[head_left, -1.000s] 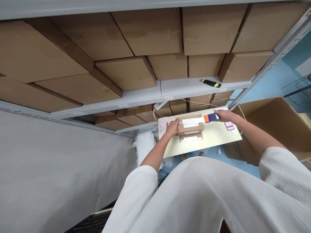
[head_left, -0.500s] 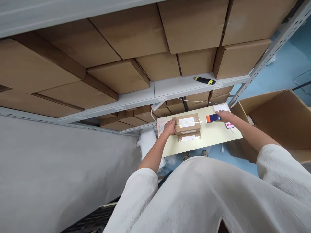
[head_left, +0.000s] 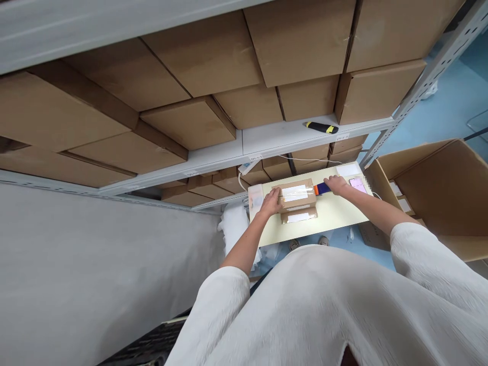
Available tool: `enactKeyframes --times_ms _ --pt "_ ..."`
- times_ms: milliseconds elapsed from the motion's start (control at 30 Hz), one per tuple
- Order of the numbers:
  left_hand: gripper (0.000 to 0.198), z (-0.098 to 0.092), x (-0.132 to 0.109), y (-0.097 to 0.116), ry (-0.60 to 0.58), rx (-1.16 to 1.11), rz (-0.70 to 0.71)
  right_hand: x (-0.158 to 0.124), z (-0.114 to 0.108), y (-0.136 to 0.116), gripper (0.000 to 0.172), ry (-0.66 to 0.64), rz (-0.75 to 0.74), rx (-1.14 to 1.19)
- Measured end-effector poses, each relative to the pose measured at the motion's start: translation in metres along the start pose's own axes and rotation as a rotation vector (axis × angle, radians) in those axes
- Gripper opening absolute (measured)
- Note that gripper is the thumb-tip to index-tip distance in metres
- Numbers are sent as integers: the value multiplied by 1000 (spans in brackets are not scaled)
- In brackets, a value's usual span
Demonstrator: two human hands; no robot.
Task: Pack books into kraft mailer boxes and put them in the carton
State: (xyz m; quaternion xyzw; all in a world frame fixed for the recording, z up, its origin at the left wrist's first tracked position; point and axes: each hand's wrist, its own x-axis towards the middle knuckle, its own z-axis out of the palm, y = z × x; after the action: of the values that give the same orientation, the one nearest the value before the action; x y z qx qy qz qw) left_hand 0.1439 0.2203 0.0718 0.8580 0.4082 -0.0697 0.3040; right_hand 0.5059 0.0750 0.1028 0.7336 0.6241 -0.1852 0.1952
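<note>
Head view shows a brown box (head_left: 296,194) lying on the pale surface (head_left: 337,212), with the left hand (head_left: 270,202) laid over its left end; whether those fingers grip or merely press, I cannot tell. Clasped in the right hand (head_left: 336,185) is a blue-and-orange tape dispenser (head_left: 322,188), its orange end at the box's right end. If the left hand eased off, a pull on the tape could drag or turn the box; a tilted dispenser might crease the strip or lay it across the white label. A smaller box (head_left: 299,217) sits close against the near side and could be nudged along too. The phone (head_left: 357,184), right of the dispenser, might be knocked by the right forearm. Both boxes look closed, so their contents are hidden. To the right, a large open carton (head_left: 442,185) holds a few items with white labels (head_left: 404,205), while closed cartons (head_left: 301,46) fill much of the far shelf (head_left: 272,134), their contents unseen.
</note>
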Motion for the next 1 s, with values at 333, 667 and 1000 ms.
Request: enactKeyframes --times_ms 333,667,1000 --pt "112 -1 1 2 8 -14 -2 -2 -8 -33 65 17 104 -138" --pt "117 3 4 2 0 -13 -5 -10 11 -48 65 -6 218 -24" --pt "118 3 3 1 10 -26 -8 -52 70 30 96 -90 575 919"
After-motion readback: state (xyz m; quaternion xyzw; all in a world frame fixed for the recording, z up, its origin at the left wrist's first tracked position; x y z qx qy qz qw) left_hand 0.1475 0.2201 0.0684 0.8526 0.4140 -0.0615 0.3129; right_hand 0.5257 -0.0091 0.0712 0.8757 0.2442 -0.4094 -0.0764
